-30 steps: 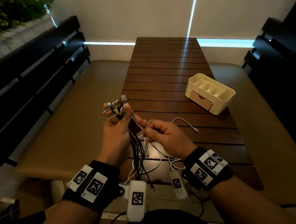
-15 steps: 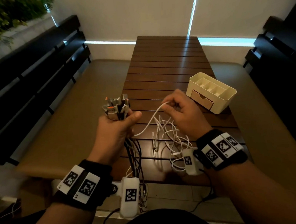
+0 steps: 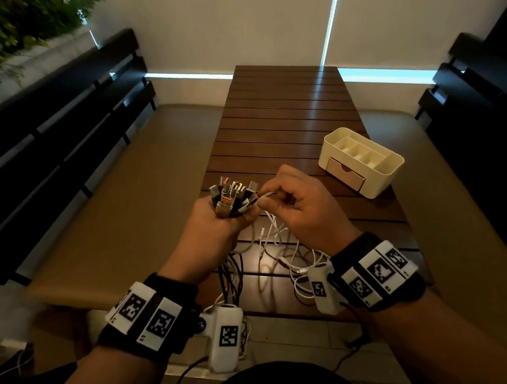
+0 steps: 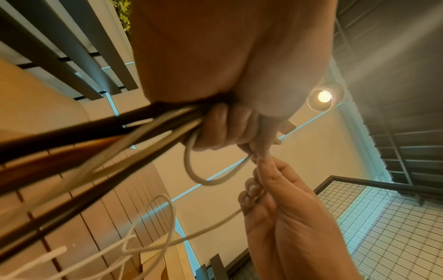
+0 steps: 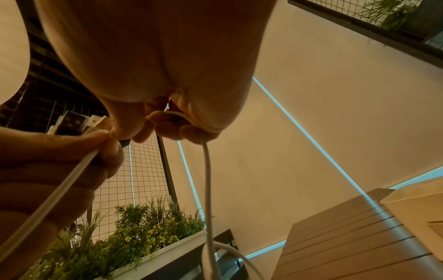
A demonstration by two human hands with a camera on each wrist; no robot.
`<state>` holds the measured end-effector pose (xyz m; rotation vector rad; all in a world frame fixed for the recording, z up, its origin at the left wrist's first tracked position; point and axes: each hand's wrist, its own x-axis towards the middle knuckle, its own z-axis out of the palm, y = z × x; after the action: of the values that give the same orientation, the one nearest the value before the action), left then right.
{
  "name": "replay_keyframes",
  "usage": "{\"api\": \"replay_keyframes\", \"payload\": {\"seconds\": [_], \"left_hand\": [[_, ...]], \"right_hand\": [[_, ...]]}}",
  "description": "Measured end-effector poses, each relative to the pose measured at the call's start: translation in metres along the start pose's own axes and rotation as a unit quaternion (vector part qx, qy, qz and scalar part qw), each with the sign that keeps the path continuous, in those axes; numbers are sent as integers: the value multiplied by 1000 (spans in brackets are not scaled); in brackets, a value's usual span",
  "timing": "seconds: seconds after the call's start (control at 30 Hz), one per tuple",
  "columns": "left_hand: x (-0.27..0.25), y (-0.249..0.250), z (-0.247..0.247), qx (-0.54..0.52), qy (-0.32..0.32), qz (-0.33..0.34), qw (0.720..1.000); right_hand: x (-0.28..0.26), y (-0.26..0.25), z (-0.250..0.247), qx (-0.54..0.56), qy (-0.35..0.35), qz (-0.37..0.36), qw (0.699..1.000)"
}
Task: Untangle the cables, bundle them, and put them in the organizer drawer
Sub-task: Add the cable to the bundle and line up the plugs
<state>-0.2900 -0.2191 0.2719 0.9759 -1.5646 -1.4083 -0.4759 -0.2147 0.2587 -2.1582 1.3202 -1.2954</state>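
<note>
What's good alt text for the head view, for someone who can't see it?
Seen from above, the left hand grips a bundle of cables with the plugs pointing up, while the right hand pinches a white cable beside them. Loose cables trail onto a slatted wooden table, where a cream organizer stands, drawer shut.

Dark wood, cream plastic, and black and white cords

The slatted table [image 3: 286, 123] is dark reddish brown. The organizer [image 3: 361, 166], by the table's right edge, is cream, and its drawer [image 3: 346, 177] front is pale tan-pink. The cables [image 3: 236, 271] are a mix of black and white; their plugs [image 3: 234, 196] are grey metal, a few with orange inserts. The wristbands [image 3: 147, 316] are black, with white tags printed in black square-block patterns. The plants [image 5: 134, 233] are green with small yellow flowers.
</note>
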Motion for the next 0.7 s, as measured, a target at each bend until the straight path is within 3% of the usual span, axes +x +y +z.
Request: {"api": "replay_keyframes", "payload": {"seconds": [0.13, 0.3, 0.37, 0.43, 0.53, 0.63, 0.7], "left_hand": [[-2, -2, -3, -30, 34, 23, 999], [-1, 4, -21, -139, 79, 36, 986], [-2, 0, -30, -111, 82, 21, 990], [-1, -12, -34, -50, 87, -21, 995], [-2, -26, -35, -13, 141, -54, 988], [-1, -24, -36, -13, 182, -39, 982], [1, -19, -35, -4, 176, -17, 984]], "right_hand": [[-2, 2, 1, 38, 3, 37, 999], [-18, 30, 0, 69, -9, 206, 976], [-22, 36, -5, 89, 3, 242, 966], [-17, 35, -10, 87, 24, 239, 967], [-4, 38, -19, 5, 54, 164, 985], [-1, 51, -23, -132, 6, 97, 986], [-3, 53, -19, -169, -27, 57, 984]]}}
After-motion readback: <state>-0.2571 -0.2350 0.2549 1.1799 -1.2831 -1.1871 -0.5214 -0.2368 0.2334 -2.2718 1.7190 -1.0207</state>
